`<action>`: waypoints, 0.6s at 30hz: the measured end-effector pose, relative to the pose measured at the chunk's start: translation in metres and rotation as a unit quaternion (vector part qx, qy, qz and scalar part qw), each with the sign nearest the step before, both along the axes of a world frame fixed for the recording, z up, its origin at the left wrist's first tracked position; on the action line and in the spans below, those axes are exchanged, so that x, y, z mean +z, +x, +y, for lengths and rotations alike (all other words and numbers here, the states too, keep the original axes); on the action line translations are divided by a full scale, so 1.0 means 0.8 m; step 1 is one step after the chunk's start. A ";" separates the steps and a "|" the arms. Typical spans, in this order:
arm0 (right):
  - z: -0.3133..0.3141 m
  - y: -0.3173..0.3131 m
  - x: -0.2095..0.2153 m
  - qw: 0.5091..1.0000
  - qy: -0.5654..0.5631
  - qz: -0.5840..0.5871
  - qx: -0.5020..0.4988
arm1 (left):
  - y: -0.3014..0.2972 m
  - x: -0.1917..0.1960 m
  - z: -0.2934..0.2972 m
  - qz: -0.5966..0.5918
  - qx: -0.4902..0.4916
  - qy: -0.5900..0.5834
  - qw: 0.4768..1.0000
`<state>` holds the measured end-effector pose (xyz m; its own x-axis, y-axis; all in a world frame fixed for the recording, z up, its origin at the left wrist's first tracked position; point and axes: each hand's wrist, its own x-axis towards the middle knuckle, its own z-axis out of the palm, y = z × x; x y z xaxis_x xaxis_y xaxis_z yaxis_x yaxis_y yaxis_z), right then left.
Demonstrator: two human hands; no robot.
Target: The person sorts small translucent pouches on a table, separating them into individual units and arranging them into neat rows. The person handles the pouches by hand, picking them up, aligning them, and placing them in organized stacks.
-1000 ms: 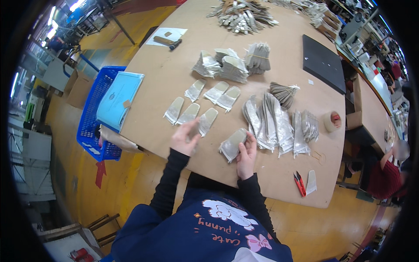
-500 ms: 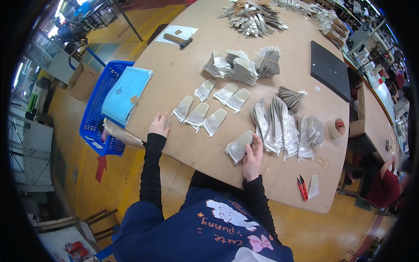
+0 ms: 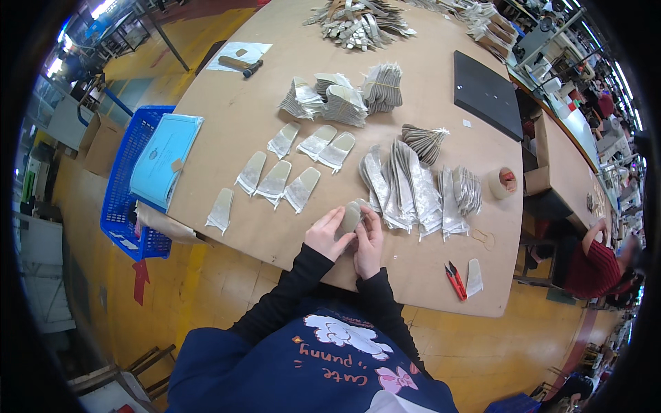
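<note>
Left hand (image 3: 326,235) and right hand (image 3: 368,242) grip one grey piece (image 3: 351,216) over a brown table (image 3: 423,282) amid yellow flooring (image 3: 454,341).

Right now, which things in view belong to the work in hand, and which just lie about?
Seemingly in the work:
- piece held between left hand and right hand
- loose pieces laid out leftward
- stacked pieces, probably

Apparently lying about, untouched:
- hammer
- black board
- tape roll
- red snips
</note>
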<state>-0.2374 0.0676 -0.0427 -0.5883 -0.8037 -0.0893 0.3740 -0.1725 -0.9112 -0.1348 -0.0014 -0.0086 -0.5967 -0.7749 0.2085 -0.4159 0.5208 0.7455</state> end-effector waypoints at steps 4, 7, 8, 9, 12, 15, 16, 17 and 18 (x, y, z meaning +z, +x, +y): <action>0.001 -0.001 -0.001 0.999 -0.001 -0.029 0.025 | 0.007 0.002 -0.005 -0.017 0.012 0.027 0.999; 0.000 -0.001 0.002 0.999 -0.002 -0.033 0.037 | 0.009 0.007 -0.010 -0.017 0.013 0.037 0.999; 0.000 -0.001 0.003 0.999 -0.004 -0.034 0.037 | 0.009 0.008 -0.012 -0.011 0.011 0.035 0.999; 0.000 -0.001 0.003 0.999 -0.005 -0.040 0.033 | 0.010 0.009 -0.016 0.002 -0.003 0.063 0.998; 0.002 -0.001 0.002 0.999 0.004 -0.037 0.030 | 0.013 0.012 -0.028 0.021 -0.052 0.093 0.994; 0.003 -0.001 0.000 0.999 0.023 -0.005 0.036 | 0.013 0.014 -0.036 0.011 -0.091 0.041 0.995; 0.003 -0.001 -0.001 0.999 0.022 -0.004 0.030 | 0.012 0.015 -0.038 0.014 -0.094 0.044 0.994; 0.003 0.000 -0.002 0.999 0.015 -0.007 0.027 | 0.012 0.015 -0.039 0.017 -0.098 0.048 0.994; 0.002 0.000 -0.003 0.999 0.025 -0.003 0.024 | 0.011 0.016 -0.040 0.019 -0.100 0.044 0.994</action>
